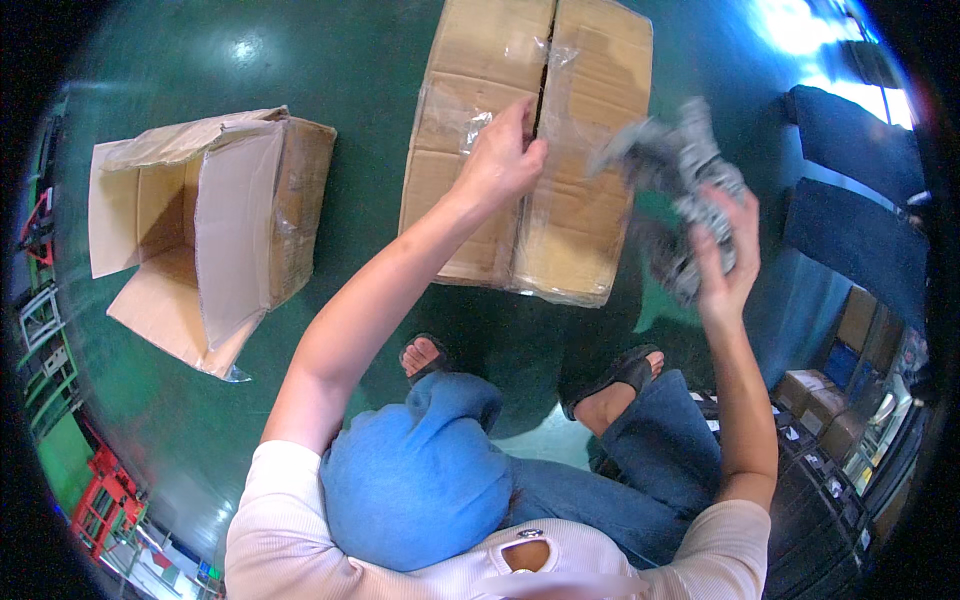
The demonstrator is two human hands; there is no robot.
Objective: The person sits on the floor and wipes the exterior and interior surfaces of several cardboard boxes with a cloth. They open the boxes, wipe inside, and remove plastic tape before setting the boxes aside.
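Observation:
A large closed cardboard box (580, 220) lies before me on the green floor, with a dark gap between its two top flaps and clear tape on them. Over that gap is my left hand (500, 155), its fingers curled; whether they grip the flap's edge or anything else I cannot make out. On the right, my right hand (728, 250) is closed around a crumpled, mottled grey bundle (690, 170) that looks like soft cloth. Motion smears the bundle, so its exact kind is unclear. It hangs beside the box's right edge.
To the left an open cardboard box (300, 215) lies on its side, flaps spread. Dark blue panels (855, 240) stand at the right, with smaller cartons (815, 400) below them. Red metal frames (105, 505) line the lower left. My sandalled feet (610, 385) are close to the large box.

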